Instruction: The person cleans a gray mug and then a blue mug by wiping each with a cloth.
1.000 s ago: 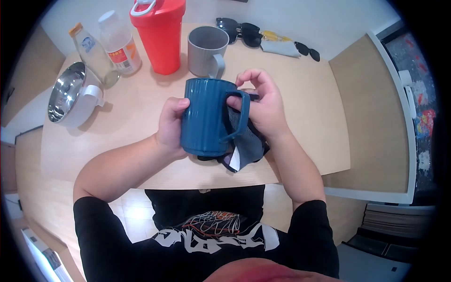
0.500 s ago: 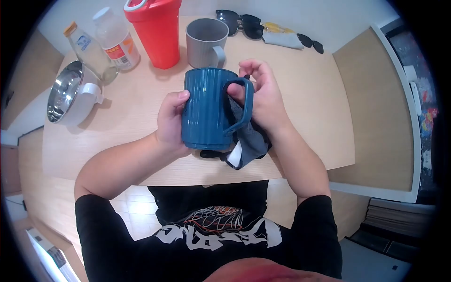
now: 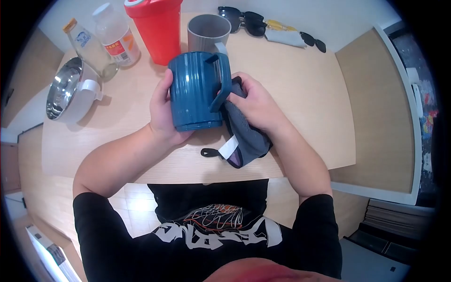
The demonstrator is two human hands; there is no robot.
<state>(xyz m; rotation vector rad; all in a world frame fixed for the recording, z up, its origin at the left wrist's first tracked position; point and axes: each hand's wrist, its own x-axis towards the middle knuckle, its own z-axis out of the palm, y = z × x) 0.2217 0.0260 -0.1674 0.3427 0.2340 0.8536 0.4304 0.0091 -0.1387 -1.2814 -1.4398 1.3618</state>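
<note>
A glossy blue mug (image 3: pixel 195 94) is held above the table, slightly tilted, its handle to the right. My left hand (image 3: pixel 162 108) grips the mug's left side, with the thumb along the wall and the other fingers hidden behind it. A dark grey cloth (image 3: pixel 249 138) with a white tag and a black hanging loop drapes beside the handle. My right hand (image 3: pixel 253 103) is closed on the cloth's upper part, close to the handle. Whether its fingertips touch the mug is hidden.
Behind the blue mug stand a grey mug (image 3: pixel 206 30) and a red tumbler (image 3: pixel 157 37). Leftward are a plastic bottle (image 3: pixel 117 40), a glass bottle (image 3: pixel 94 51) and a steel-lined bowl (image 3: pixel 77 96). Sunglasses (image 3: pixel 253 23) lie at the back; a panel (image 3: pixel 380 108) borders the right.
The blue mug has shifted left and away from me, and its handle has turned. My right hand has moved down from behind the handle, its raised fingers now closed on the cloth.
</note>
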